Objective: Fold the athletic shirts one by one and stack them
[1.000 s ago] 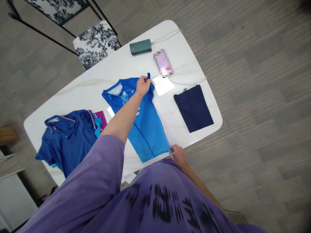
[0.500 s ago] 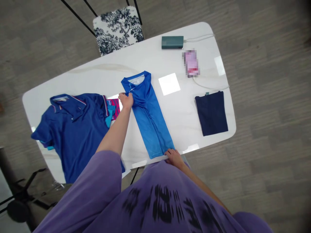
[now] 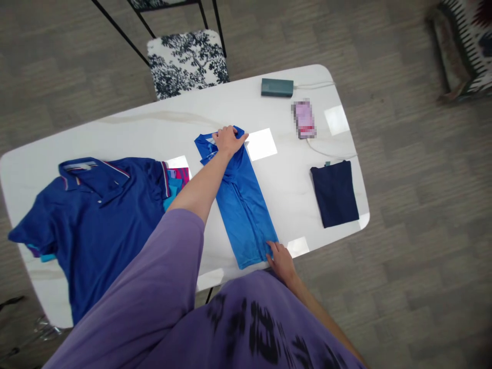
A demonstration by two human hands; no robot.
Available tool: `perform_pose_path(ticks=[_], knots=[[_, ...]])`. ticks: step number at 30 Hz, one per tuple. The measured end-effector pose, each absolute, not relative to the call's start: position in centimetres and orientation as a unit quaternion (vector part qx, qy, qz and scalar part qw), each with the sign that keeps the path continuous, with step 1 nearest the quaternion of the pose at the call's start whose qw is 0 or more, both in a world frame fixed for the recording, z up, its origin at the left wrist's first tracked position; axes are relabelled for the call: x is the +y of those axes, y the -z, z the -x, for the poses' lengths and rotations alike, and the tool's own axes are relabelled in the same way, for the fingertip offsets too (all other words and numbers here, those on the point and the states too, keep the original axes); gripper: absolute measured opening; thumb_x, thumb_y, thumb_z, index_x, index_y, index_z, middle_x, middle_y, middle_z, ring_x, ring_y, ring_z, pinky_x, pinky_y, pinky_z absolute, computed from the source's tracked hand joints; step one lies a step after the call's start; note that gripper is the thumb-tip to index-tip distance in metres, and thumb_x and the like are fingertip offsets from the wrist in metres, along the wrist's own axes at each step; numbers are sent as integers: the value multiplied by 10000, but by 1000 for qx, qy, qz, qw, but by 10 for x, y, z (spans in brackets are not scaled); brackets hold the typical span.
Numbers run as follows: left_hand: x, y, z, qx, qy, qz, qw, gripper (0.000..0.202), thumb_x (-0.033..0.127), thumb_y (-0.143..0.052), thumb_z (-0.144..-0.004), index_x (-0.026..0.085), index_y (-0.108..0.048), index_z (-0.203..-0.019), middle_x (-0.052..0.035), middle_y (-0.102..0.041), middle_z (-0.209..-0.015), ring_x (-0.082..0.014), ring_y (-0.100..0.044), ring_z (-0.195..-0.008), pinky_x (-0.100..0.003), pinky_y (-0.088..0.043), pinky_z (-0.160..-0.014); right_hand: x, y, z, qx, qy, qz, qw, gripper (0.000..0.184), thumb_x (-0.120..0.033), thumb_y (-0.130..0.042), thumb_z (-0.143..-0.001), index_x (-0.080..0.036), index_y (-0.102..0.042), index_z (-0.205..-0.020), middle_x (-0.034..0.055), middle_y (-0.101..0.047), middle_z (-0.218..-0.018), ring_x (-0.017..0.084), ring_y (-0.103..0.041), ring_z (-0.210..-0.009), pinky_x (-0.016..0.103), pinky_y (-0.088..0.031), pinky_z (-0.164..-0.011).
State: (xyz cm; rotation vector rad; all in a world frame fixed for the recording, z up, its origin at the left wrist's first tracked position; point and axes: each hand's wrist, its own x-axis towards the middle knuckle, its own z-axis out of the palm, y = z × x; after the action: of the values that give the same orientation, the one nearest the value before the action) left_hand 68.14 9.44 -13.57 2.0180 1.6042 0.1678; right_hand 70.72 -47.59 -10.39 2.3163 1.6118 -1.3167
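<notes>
A bright blue shirt (image 3: 243, 205) lies folded into a long narrow strip on the white table (image 3: 154, 128). My left hand (image 3: 228, 140) rests on its collar end, fingers curled over the cloth. At the table's near edge my right hand (image 3: 281, 258) presses on the strip's bottom right corner, fingers lying flat. A dark blue polo shirt (image 3: 92, 205) is spread out to the left, with pink and teal cloth (image 3: 176, 180) under it. A navy folded garment (image 3: 335, 192) sits at the right.
A green power bank (image 3: 277, 87) with a white cable and a phone (image 3: 304, 119) lie at the far right of the table. A chair with a floral seat (image 3: 187, 59) stands behind the table. Grey floor surrounds it.
The blue shirt's right side has been folded over, leaving a narrow strip. My left hand went from the left edge to the collar. My right hand stayed at the hem corner.
</notes>
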Motion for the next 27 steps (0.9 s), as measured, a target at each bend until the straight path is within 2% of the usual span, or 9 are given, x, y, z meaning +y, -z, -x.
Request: perform_pose_path(ticks=[4,8,12,15,20,24,27], knots=[[119,143,-697,585,-15,-763,275,215,411,-705,-1013,218,-769,-1080,-134,-786,-1217,-418,-616,-1365,-694,-227,-1321,-478,109,-712,507,439,-741,-9,516,-298,-570,-1106,-330,-585,-1621,106,-756,-1383,315,-692,-1230,418,-531,-1086],[147,143,-706,565,13,-767,304,229,340,-683,-1011,171,-779,-1133,-108,-762,-1193,-372,-632,-1362,-673,-227,-1315,-479,112,-719,504,453,-735,-12,526,-297,-558,-1105,-305,-578,-1631,101,-752,-1385,299,-688,-1236,397,-529,-1086],[165,144,-715,540,14,-769,340,338,390,-687,-1044,163,-767,-1282,-76,-725,-1231,-344,-629,-1379,-653,-256,-1300,-481,117,-721,501,465,-730,-4,546,-308,-578,-1102,-283,-572,-1647,120,-740,-1396,322,-680,-1244,417,-528,-1079],[153,141,-718,553,12,-774,308,366,403,-694,-1079,186,-739,-1371,-112,-697,-1359,-353,-593,-1433,-628,-264,-1332,-482,118,-721,504,468,-726,3,583,-321,-613,-1089,-291,-557,-1669,132,-724,-1422,341,-678,-1261,425,-540,-1067],[74,126,-688,517,-82,-827,202,452,450,-444,-1213,260,-573,-1602,-136,-541,-1640,-321,-473,-1568,-531,-352,-1340,-485,115,-729,512,465,-722,0,542,-322,-593,-1109,-307,-584,-1651,128,-718,-1430,330,-674,-1267,413,-535,-1071],[9,123,-633,599,-56,-776,189,519,587,-523,-1154,263,-558,-1558,-180,-545,-1637,-369,-489,-1583,-534,-387,-1326,-488,112,-736,501,456,-735,10,502,-318,-585,-1122,-299,-604,-1623,122,-719,-1404,321,-660,-1269,404,-516,-1085],[-8,129,-597,699,-38,-683,210,535,659,-547,-1119,275,-542,-1491,-178,-633,-1532,-363,-592,-1490,-556,-433,-1279,-490,110,-735,507,451,-734,7,515,-306,-577,-1117,-277,-595,-1632,124,-718,-1391,318,-660,-1250,405,-517,-1094]])
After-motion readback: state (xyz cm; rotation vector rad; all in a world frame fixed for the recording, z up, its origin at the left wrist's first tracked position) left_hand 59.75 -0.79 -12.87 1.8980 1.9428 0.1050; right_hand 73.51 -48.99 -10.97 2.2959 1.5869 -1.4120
